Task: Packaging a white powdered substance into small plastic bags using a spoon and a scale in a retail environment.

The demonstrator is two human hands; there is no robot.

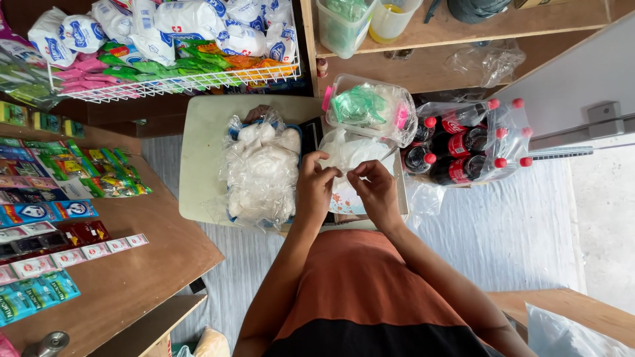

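From my remote seat, my left hand (316,188) and right hand (374,188) pinch something thin between the fingertips; it is too small to tell what, and my fingers cover the join. The white lumps inside the crinkled clear plastic bag (259,173) are blurred by the film, so I cannot name them. The blue basin (297,132) beneath shows only slivers of rim. The picture's top edge cuts off the two clear plastic tubs (344,30), and the bottom edge cuts off a metal cylinder (47,344).
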